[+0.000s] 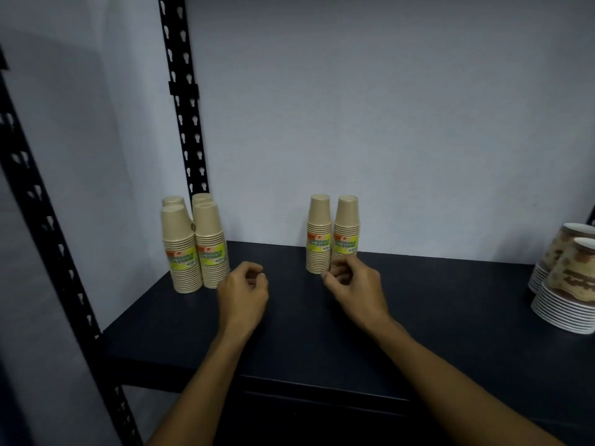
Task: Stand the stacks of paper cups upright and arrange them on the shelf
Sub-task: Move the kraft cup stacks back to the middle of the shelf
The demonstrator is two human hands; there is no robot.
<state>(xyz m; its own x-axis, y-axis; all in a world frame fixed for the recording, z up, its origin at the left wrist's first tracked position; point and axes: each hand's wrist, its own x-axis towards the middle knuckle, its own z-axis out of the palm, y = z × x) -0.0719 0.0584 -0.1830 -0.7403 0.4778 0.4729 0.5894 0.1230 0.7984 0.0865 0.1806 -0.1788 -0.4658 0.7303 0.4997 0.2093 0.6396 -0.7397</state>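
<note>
Both hands (297, 284) hover before upright cup stacks (333, 235).

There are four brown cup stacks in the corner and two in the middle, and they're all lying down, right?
Not quite. The head view shows four brown stacks in the corner and two in the middle, but they are all standing upright on the shelf, not lying down.

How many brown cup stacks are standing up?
6: four clustered in the left corner, two side by side mid-shelf. More may hide behind.
</note>
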